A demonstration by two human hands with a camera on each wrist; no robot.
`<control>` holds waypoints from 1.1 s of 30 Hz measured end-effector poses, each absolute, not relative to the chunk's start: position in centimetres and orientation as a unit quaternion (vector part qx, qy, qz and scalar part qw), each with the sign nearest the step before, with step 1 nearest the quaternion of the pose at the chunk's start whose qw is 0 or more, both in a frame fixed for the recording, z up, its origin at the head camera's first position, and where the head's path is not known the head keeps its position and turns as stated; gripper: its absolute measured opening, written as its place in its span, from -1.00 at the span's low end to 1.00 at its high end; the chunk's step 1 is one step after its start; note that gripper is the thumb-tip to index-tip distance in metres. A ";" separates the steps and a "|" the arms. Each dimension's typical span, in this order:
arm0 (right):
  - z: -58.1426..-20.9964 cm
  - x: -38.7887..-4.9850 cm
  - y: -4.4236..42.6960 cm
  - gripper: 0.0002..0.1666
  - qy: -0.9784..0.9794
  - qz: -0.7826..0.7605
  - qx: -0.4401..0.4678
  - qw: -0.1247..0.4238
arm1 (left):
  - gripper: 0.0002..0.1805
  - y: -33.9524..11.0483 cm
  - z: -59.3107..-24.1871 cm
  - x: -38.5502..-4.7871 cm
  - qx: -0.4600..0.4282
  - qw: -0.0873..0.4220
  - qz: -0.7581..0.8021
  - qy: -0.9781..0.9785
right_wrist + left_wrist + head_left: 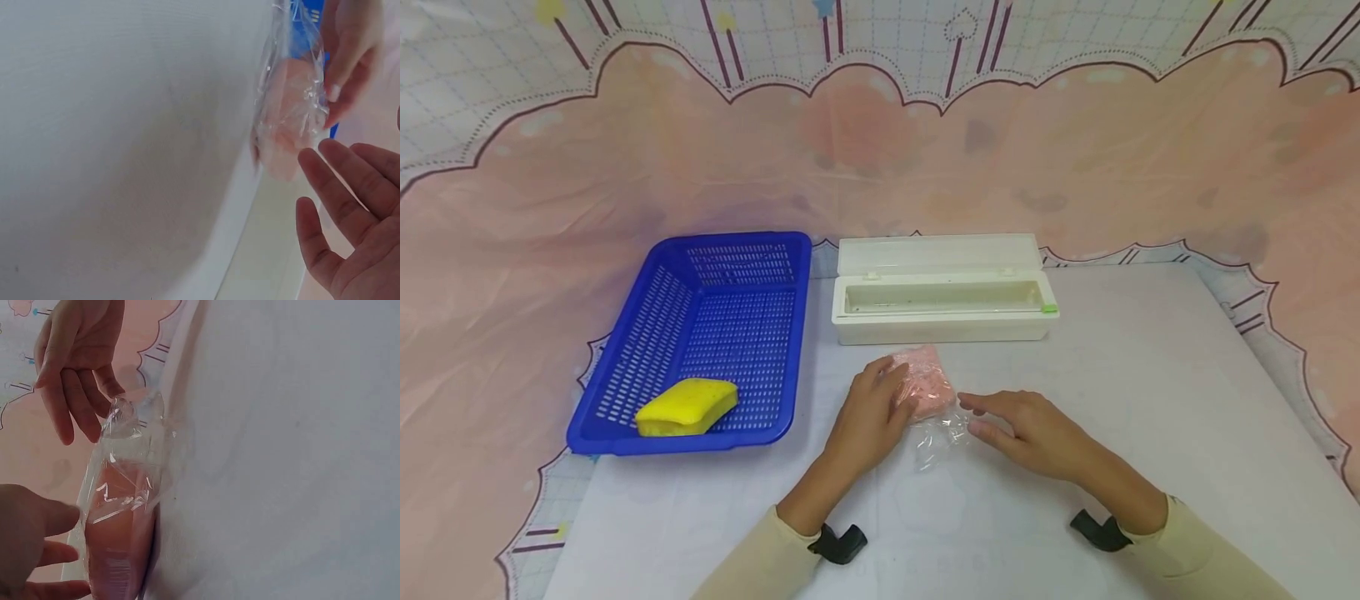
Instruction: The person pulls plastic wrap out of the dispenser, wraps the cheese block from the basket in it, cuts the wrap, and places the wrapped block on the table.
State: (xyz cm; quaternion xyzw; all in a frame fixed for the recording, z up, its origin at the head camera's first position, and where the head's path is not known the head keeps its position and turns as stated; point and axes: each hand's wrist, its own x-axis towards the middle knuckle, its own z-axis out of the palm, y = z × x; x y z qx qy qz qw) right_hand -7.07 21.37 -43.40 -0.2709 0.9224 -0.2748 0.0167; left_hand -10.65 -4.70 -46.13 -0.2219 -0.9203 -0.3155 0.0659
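Wrapper (931, 443) is clear plastic film, glossy and crinkled, block (925, 379) looks matt, basket (737, 333) smooth perforated plastic with slight sheen, box (947, 330) smooth plastic, sponge (685, 407) matt and foam-like, table (1150, 375) matt, backdrop (910, 167) cloth-like with soft sheen, sleeves (763, 562) matt cloth, wrist clips (841, 546) dark plastic-looking

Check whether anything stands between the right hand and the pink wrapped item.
Nothing separate is visible between the right hand and the pink item; only its own clear wrapper covers it, the loose end lying close to that hand.
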 end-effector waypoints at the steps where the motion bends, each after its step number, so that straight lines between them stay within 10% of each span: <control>1: -43.4 -7.1 21.4 -0.51 0.921 -0.276 -0.273 0.019 | -0.53 -4.7 -46.1 -10.7 -0.220 0.059 -0.312 -0.922; 11: -44.4 -7.2 20.6 -0.55 0.907 -0.348 -0.230 0.063 | -0.55 -4.7 -46.4 -11.5 -0.193 -0.007 -0.330 -0.924; 22: -45.2 -7.0 18.9 -0.59 0.813 -0.520 -0.066 0.251 | -0.79 -5.2 -46.0 -9.4 -0.036 -0.139 -0.481 -0.865; 33: -45.4 -7.3 18.0 -0.31 0.873 -0.429 -0.185 0.139 | -0.59 -5.9 -45.7 -8.0 -0.131 -0.082 -0.508 -0.848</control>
